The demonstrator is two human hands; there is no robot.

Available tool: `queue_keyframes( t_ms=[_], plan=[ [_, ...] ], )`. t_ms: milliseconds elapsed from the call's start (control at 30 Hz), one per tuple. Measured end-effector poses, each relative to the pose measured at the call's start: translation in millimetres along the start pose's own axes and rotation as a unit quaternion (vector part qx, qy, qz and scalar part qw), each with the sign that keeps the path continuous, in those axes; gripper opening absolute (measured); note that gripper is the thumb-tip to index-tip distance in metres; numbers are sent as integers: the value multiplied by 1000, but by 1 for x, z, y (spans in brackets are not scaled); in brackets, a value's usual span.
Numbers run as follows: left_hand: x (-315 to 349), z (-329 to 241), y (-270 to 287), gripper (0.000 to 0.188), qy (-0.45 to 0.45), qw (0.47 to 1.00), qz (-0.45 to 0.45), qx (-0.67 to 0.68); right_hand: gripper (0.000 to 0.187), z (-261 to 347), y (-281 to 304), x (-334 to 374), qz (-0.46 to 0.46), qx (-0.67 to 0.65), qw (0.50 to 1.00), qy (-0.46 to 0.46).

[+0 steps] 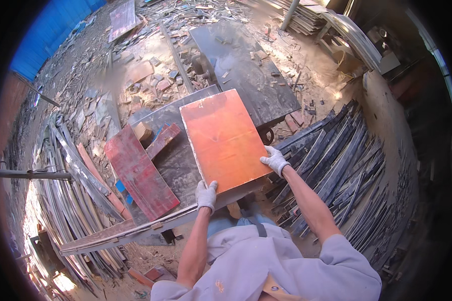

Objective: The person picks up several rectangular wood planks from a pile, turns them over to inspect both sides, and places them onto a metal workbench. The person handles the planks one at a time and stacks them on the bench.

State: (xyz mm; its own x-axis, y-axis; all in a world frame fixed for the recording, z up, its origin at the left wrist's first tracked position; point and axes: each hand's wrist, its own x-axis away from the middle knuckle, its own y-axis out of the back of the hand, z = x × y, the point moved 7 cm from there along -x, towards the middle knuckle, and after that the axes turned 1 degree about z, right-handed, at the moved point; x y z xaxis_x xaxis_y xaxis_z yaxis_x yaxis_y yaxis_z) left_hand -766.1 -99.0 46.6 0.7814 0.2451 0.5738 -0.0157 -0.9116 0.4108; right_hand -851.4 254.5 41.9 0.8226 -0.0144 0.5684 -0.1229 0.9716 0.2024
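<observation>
An orange rectangular board (226,138) with pale, chipped edges lies between my hands over the dark worktable (173,160). My left hand (206,195), in a light work glove, grips its near left corner, thumb on top. At the near right corner my right hand (274,160), gloved likewise, holds the edge, thumb on top and fingers partly hidden beneath. A worn dark red board (140,173) rests on the table left of the orange one. Behind it sit a narrower reddish offcut (163,140) and a small wood block (142,131).
Long dark strips (336,165) are heaped at the right. More long strips (78,185) stand in a bundle at the left. A large dark panel (243,70) lies beyond the table. Scattered offcuts (155,75) cover the ground farther out. Stacked sheets (306,17) are at the back right.
</observation>
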Motion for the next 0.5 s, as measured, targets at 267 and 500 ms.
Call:
queue_keyframes(
  t_ms=[267,500],
  plan=[
    [1,6,-22,49,20,989,-89,-112,66,0,5,-30,-9,162,984,69],
    [8,-2,-41,67,21,936,-105,-335,69,-37,7,-49,-21,227,974,14]
  ],
)
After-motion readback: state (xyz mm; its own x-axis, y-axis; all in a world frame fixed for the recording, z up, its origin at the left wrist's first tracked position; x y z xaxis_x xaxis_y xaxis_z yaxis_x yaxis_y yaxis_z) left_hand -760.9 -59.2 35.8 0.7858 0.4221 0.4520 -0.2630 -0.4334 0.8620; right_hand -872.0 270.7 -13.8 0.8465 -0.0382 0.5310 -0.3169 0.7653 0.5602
